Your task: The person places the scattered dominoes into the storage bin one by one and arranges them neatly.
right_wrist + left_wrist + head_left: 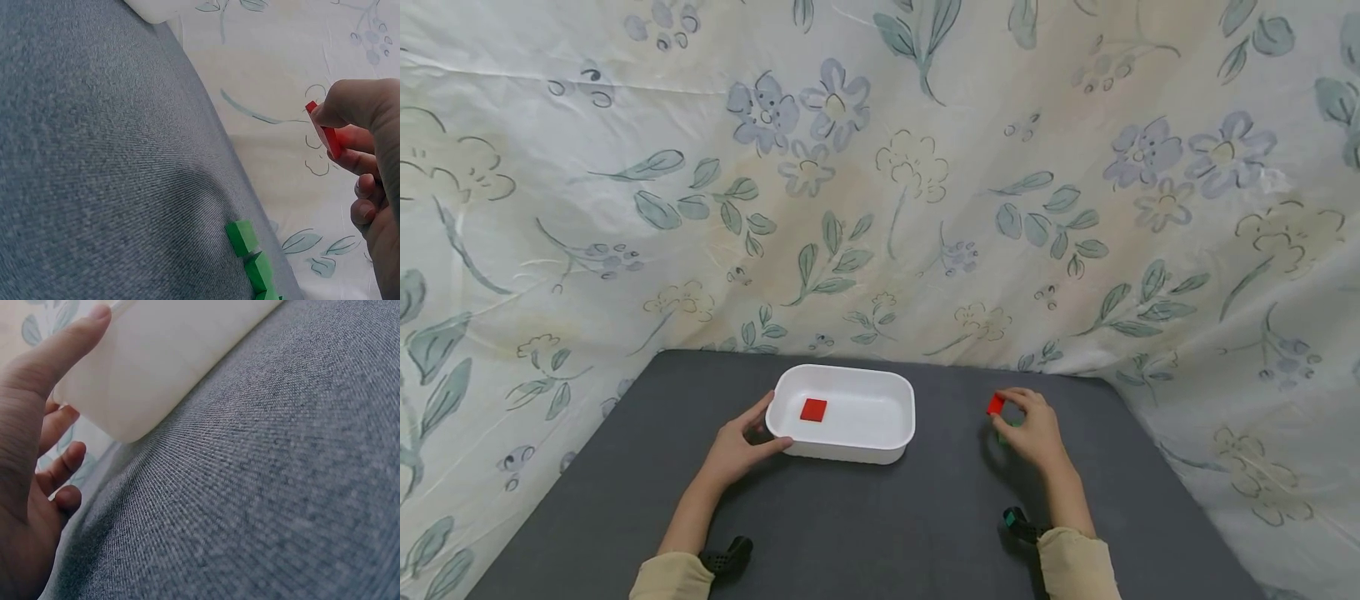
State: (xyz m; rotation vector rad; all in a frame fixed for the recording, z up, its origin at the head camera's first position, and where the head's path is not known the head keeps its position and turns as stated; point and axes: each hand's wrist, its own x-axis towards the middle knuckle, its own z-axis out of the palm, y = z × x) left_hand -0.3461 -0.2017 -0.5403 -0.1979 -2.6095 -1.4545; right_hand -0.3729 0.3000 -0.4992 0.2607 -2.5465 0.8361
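Observation:
A white plastic tub (850,448) with rounded corners stands on the dark table. One flat red square tile (813,409) lies inside it, left of its middle. My left hand (737,450) holds the tub's left end, thumb on the front rim and fingers around the far side. Off to the tub's right, my right hand (1032,429) pinches a second flat red tile (324,130) between thumb and fingertips, raised over the table. Several green blocks (258,269) sit in a row beneath that hand; in the head view it mostly hides them.
Grey cloth covers the table (865,533). Behind it hangs a pale floral curtain (880,250), which meets the table's back edge. Dark bands with small devices (730,557) are on both wrists, close over the tabletop.

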